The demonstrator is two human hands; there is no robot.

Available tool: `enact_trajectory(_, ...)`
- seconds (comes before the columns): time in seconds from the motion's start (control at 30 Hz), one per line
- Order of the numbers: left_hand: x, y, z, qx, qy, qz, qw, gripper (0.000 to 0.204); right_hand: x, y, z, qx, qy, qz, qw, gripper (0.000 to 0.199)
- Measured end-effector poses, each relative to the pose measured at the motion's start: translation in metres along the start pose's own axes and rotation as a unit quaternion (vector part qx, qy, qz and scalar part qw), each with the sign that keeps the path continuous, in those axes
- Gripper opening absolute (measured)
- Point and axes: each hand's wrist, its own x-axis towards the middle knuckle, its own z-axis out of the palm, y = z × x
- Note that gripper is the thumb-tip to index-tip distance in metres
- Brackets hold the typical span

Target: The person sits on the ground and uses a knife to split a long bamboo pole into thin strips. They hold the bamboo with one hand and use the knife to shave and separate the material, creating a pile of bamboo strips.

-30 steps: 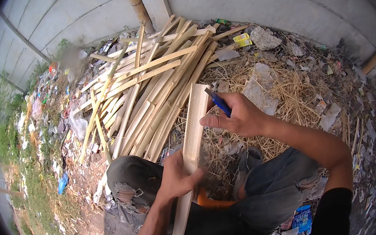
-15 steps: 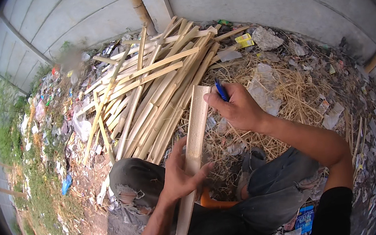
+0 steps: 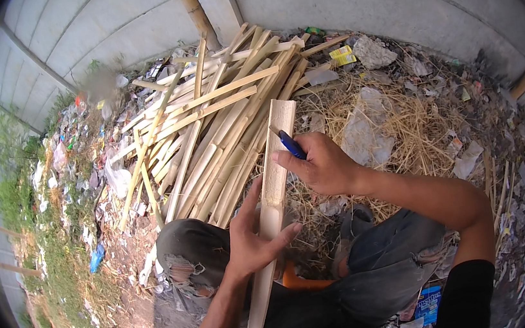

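A long, pale split bamboo strip [image 3: 277, 191] slants up from my lap, its hollow inner face toward me. My left hand [image 3: 250, 246] is closed around its lower middle, with the thumb across the right edge and fingers along the left. My right hand [image 3: 327, 163] is clenched on a slim blue-handled tool [image 3: 291, 146]. Its thin dark tip points up and left over the strip's inner face; whether it is a blade I cannot tell. The right thumb rests at the strip near that tip.
Beyond my knees lies a heap of split bamboo strips [image 3: 224, 113]. Dry straw [image 3: 413, 124] and scattered litter cover the ground to the right. A concrete panel wall [image 3: 380, 1] closes off the back. Below the strip, between my legs, an orange object [image 3: 305, 282] shows partly.
My right hand has moved down and left along the bamboo strip, and the blue tool has tilted over its inner face. The strip's top end has risen slightly. My left hand keeps its hold.
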Motion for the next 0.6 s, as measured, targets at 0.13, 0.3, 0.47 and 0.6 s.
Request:
enact_trajectory(0.13,-0.002,0.008,0.0,0.072,-0.026,-0.033,0.997,0.094,0.018,0.002,-0.022,-0.002,0.086,0.021,0.996,0.047)
enact_trajectory(0.3,-0.008,-0.001,-0.003,-0.044,0.047,-0.079,0.995,0.082,0.003,-0.004,-0.038,0.024,-0.045,0.027,0.998,0.042)
enact_trajectory(0.47,-0.001,0.017,-0.012,-0.111,0.033,-0.158,0.981,0.075,-0.016,-0.01,-0.028,-0.063,-0.12,-0.011,0.991,0.041)
enact_trajectory(0.6,0.002,0.019,-0.011,-0.128,0.04,-0.14,0.981,0.075,-0.024,-0.029,-0.013,-0.194,-0.193,-0.042,0.961,0.045)
